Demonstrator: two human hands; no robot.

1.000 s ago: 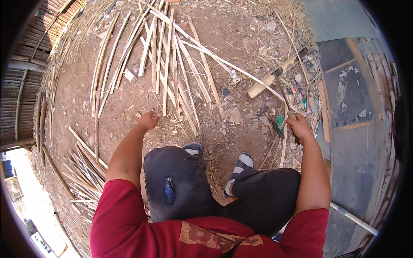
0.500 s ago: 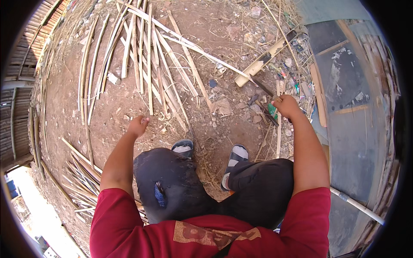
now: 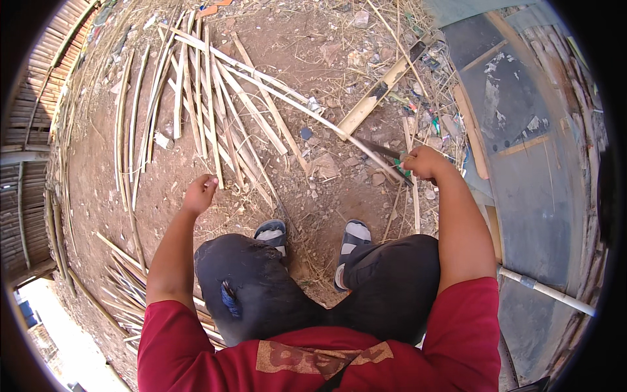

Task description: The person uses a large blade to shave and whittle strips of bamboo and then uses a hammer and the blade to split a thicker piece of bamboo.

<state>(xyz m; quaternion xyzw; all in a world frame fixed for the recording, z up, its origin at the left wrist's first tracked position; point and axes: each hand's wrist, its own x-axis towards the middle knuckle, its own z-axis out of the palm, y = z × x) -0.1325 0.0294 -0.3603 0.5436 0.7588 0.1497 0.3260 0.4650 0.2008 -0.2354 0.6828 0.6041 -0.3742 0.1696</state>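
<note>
My right hand [image 3: 422, 163] is closed round the handle of a long dark-bladed knife [image 3: 379, 147], its blade pointing to the upper left. A long pale split-bamboo strip [image 3: 287, 99] runs from the far pile toward me, and its near end lies alongside the blade, just below my right hand. Whether blade and strip touch I cannot tell. My left hand [image 3: 201, 194] hovers with fingers curled beside the near ends of other bamboo strips [image 3: 215, 117]; nothing shows in it.
A second bundle of thin strips [image 3: 127, 281] lies at the lower left. A thick split-bamboo piece [image 3: 359, 117] rests on the ground ahead to the right. Dark panels [image 3: 522, 117] and a white pipe [image 3: 555, 294] are along the right. My sandalled feet [image 3: 356, 238] stand on littered dirt.
The long strip's near end has come closer to me, past the knife tip to below my right hand. The right hand and knife have shifted slightly left and nearer; the view has shifted a little.
</note>
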